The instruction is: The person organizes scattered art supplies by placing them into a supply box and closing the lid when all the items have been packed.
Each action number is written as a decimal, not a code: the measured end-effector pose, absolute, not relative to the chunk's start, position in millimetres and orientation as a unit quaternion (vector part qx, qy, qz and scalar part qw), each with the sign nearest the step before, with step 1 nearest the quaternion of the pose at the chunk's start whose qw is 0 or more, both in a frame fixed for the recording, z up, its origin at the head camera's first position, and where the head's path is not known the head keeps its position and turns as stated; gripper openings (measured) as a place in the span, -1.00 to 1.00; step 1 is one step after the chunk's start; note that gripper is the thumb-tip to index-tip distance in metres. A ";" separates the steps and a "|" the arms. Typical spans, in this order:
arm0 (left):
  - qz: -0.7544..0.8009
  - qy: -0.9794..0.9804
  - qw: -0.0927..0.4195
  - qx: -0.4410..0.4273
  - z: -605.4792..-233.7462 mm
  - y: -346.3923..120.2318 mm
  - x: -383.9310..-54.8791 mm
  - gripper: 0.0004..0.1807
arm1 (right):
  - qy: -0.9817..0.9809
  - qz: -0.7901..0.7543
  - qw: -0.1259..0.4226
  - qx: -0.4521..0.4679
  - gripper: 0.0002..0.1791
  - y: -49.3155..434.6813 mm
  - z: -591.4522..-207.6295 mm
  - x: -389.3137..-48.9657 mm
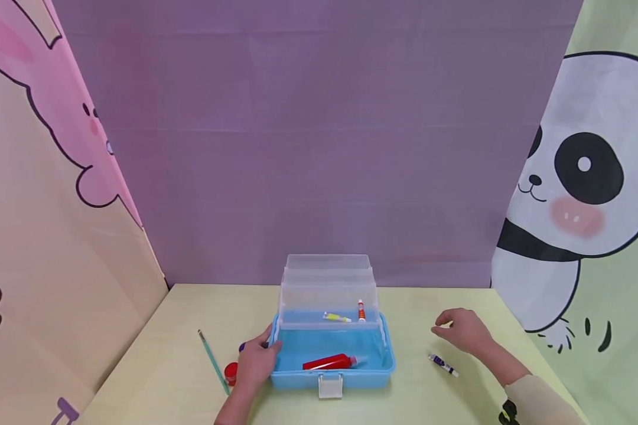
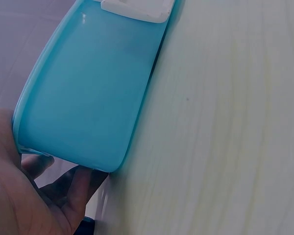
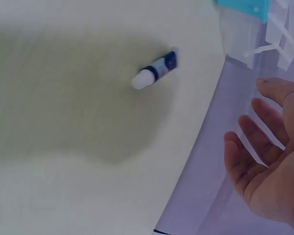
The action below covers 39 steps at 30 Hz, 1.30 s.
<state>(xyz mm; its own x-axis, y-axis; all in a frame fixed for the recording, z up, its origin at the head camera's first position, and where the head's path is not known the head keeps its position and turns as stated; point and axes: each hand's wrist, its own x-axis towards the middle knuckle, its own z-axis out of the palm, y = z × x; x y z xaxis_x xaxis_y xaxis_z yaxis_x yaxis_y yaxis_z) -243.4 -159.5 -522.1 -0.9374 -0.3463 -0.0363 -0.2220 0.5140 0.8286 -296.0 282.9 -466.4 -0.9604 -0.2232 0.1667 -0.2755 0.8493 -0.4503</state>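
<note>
A light blue plastic box (image 1: 358,381) with a raised clear lid (image 1: 326,289) stands mid-table, white latch (image 1: 330,386) facing me. My left hand (image 1: 256,361) grips its left wall, thumb over the rim; the left wrist view has the fingers against the blue side (image 2: 93,93). Inside lies a red tube (image 1: 329,362) with a pale nozzle. Small yellow (image 1: 336,317) and red (image 1: 361,310) paint tubes show through the lid. My right hand (image 1: 464,332) hovers right of the box, fingers loosely bent and holding nothing. Below it lies a dark blue and white paint tube (image 3: 159,68).
Left of the box, a green pencil (image 1: 212,361) lies slanted beside a small red jar (image 1: 231,373). A purple item (image 1: 241,347) peeks out behind my left hand. A purple backdrop (image 1: 324,147) rises at the table's far edge, with printed cloth on both sides.
</note>
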 end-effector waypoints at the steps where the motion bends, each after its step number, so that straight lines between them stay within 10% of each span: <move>1: -0.465 -0.867 0.067 0.164 -521.4 -159.8 -243.4 -0.37 | -0.960 0.241 0.052 0.129 -0.87 284.0 -467.3 -294.1; 39: -0.460 -0.870 0.061 0.164 -522.2 -158.8 -245.5 -0.36 | -0.972 0.231 -0.004 0.041 -0.81 304.1 -511.6 -253.4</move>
<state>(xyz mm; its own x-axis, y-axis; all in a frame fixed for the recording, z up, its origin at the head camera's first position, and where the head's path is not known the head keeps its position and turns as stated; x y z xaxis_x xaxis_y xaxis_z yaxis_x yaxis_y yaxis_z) -245.5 -158.8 -522.2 -0.9388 -0.3415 -0.0450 -0.2294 0.5223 0.8213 -253.4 304.1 -511.6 -0.9966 -0.0820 0.0103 -0.0779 0.8899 -0.4494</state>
